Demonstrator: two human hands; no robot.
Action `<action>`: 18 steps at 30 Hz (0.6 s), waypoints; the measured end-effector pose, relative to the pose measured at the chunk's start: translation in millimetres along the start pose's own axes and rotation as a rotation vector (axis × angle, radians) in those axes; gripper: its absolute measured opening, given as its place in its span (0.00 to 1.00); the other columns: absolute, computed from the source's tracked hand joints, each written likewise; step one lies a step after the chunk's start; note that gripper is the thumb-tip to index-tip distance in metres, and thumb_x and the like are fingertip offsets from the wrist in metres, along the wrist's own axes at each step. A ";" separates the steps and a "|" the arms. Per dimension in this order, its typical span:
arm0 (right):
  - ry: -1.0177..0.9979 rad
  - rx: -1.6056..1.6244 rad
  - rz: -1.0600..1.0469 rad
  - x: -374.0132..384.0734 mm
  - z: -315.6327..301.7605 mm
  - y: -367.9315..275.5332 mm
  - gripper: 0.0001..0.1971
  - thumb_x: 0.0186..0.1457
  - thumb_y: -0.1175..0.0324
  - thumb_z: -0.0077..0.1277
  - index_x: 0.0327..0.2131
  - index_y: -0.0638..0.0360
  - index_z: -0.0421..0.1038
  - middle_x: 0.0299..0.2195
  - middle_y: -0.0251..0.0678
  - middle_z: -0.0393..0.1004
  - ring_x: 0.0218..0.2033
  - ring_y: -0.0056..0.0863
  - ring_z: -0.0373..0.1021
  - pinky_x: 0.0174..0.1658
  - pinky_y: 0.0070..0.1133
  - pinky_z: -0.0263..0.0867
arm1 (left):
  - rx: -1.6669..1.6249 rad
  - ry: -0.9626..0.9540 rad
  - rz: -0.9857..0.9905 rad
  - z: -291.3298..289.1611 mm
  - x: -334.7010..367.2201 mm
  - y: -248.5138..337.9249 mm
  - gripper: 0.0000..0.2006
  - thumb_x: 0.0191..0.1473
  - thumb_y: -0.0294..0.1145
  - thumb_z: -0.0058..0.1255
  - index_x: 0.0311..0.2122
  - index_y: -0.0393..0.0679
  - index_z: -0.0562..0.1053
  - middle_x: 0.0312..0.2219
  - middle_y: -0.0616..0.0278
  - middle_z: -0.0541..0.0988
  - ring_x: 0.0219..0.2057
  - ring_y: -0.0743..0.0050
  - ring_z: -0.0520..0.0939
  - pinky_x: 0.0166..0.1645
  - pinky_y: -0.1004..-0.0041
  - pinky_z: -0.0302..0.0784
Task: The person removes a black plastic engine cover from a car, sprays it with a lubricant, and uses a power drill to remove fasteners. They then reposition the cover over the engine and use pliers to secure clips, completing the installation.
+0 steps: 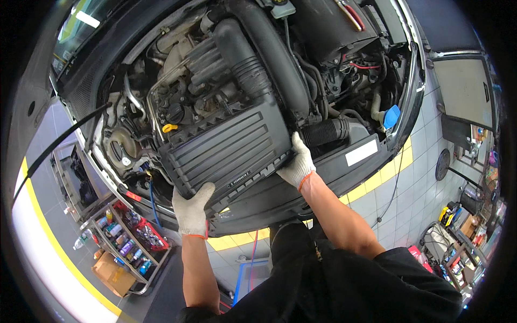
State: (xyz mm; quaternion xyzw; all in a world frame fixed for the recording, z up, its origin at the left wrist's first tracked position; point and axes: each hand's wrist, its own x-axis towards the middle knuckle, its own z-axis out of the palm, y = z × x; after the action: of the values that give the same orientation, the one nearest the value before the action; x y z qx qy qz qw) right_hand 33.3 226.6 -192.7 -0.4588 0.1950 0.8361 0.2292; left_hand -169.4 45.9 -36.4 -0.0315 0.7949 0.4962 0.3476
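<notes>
A black ribbed air filter housing (226, 148) lies over the front of the engine, slightly tilted in the view. My left hand (190, 209), in a white knit glove with an orange cuff, grips its near left corner, thumb on top and fingers over the side. At the near right corner, my right hand (298, 166), gloved the same way, holds the edge; some of its fingers are hidden beneath. Just behind the housing are a thick black intake duct (274, 54) and a yellow dipstick handle (169, 128). A corrugated hose (325, 132) sits to the right of my right hand.
The car's front edge (253, 207) runs between me and the engine. Red-handled pliers (353, 15) rest on the black battery cover. A blue reservoir cap (391, 117) stands at the right. A cart (126, 242) with bottles and a cardboard box (113, 273) are at the lower left.
</notes>
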 end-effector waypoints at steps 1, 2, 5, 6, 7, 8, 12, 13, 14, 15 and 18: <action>0.000 -0.039 0.000 -0.5 -2.6 -0.7 0.30 0.69 0.46 0.60 0.65 0.54 0.73 0.66 0.39 0.75 0.66 0.43 0.70 0.71 0.47 0.64 | -0.005 -0.005 0.013 0.8 -1.1 -3.1 0.29 0.54 0.21 0.72 0.61 0.33 0.76 0.50 0.57 0.86 0.48 0.67 0.86 0.59 0.68 0.81; 0.012 -0.079 -0.020 -0.5 -4.7 -1.0 0.30 0.69 0.46 0.61 0.65 0.54 0.74 0.66 0.38 0.76 0.66 0.43 0.71 0.71 0.46 0.65 | -0.003 0.006 -0.002 0.9 -1.9 -7.3 0.31 0.52 0.20 0.73 0.61 0.32 0.75 0.51 0.56 0.86 0.49 0.67 0.86 0.59 0.69 0.80; 0.041 -0.074 -0.047 0.7 -7.3 -0.4 0.28 0.67 0.51 0.65 0.64 0.53 0.75 0.64 0.36 0.77 0.64 0.42 0.72 0.70 0.42 0.67 | -0.012 -0.024 0.017 -7.0 6.6 -26.5 0.31 0.52 0.20 0.70 0.62 0.31 0.74 0.52 0.56 0.85 0.51 0.67 0.85 0.60 0.68 0.79; 0.107 -0.086 -0.100 1.4 -7.5 1.3 0.27 0.66 0.53 0.66 0.63 0.54 0.75 0.62 0.36 0.79 0.62 0.41 0.73 0.69 0.41 0.68 | -0.017 -0.044 0.038 -12.0 13.4 -36.0 0.30 0.53 0.21 0.69 0.62 0.31 0.74 0.52 0.56 0.85 0.51 0.67 0.85 0.61 0.68 0.79; 0.166 -0.097 -0.147 1.9 -7.7 3.9 0.26 0.65 0.55 0.67 0.62 0.55 0.76 0.60 0.36 0.80 0.61 0.41 0.74 0.68 0.40 0.69 | -0.054 -0.055 0.000 -17.7 21.3 -47.7 0.30 0.54 0.22 0.67 0.62 0.32 0.74 0.52 0.56 0.85 0.51 0.66 0.85 0.61 0.67 0.78; 0.195 -0.104 -0.186 2.2 -7.7 6.7 0.26 0.64 0.58 0.68 0.61 0.56 0.76 0.59 0.36 0.81 0.60 0.41 0.76 0.67 0.40 0.70 | -0.089 -0.066 -0.034 -24.4 33.7 -60.2 0.29 0.54 0.24 0.65 0.62 0.32 0.74 0.52 0.56 0.85 0.51 0.66 0.85 0.62 0.67 0.78; 0.425 -0.305 -0.448 2.6 -10.8 15.4 0.24 0.60 0.67 0.71 0.56 0.64 0.78 0.49 0.41 0.84 0.49 0.40 0.81 0.59 0.40 0.74 | -0.248 -0.120 -0.119 -34.2 86.5 -128.1 0.37 0.52 0.39 0.66 0.66 0.34 0.71 0.55 0.55 0.82 0.55 0.60 0.81 0.63 0.61 0.75; 0.327 -0.355 -0.510 1.2 -12.6 15.8 0.24 0.58 0.67 0.72 0.56 0.65 0.78 0.49 0.42 0.84 0.49 0.40 0.81 0.57 0.41 0.75 | -0.261 -0.080 -0.152 -34.9 94.5 -140.7 0.39 0.51 0.41 0.67 0.66 0.35 0.70 0.56 0.54 0.81 0.55 0.60 0.81 0.63 0.60 0.75; 0.412 -0.370 -0.502 3.8 -13.1 16.1 0.25 0.58 0.68 0.73 0.56 0.65 0.78 0.49 0.42 0.84 0.49 0.40 0.81 0.57 0.43 0.75 | -0.266 -0.099 -0.115 -36.6 97.9 -148.8 0.39 0.51 0.41 0.68 0.66 0.35 0.70 0.56 0.54 0.81 0.55 0.59 0.80 0.63 0.59 0.75; 0.477 -0.386 -0.492 4.2 -14.3 16.2 0.26 0.57 0.68 0.73 0.57 0.66 0.77 0.49 0.42 0.84 0.49 0.40 0.81 0.58 0.44 0.75 | -0.266 -0.090 -0.097 -37.6 98.5 -151.4 0.39 0.51 0.42 0.69 0.66 0.35 0.70 0.56 0.54 0.81 0.55 0.59 0.80 0.63 0.59 0.75; 0.420 -0.319 -0.426 9.4 -14.2 14.9 0.29 0.59 0.65 0.72 0.61 0.62 0.75 0.55 0.40 0.82 0.54 0.41 0.79 0.62 0.45 0.73 | -0.137 -0.058 -0.025 -37.8 81.6 -127.1 0.39 0.50 0.43 0.70 0.64 0.33 0.72 0.54 0.55 0.82 0.54 0.63 0.81 0.63 0.62 0.74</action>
State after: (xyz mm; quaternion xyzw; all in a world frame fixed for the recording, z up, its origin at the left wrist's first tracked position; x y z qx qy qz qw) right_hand 30.1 208.6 -206.2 -0.6816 0.0047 0.6765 0.2789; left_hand -200.7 -25.0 -171.5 -0.0507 0.7483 0.5457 0.3738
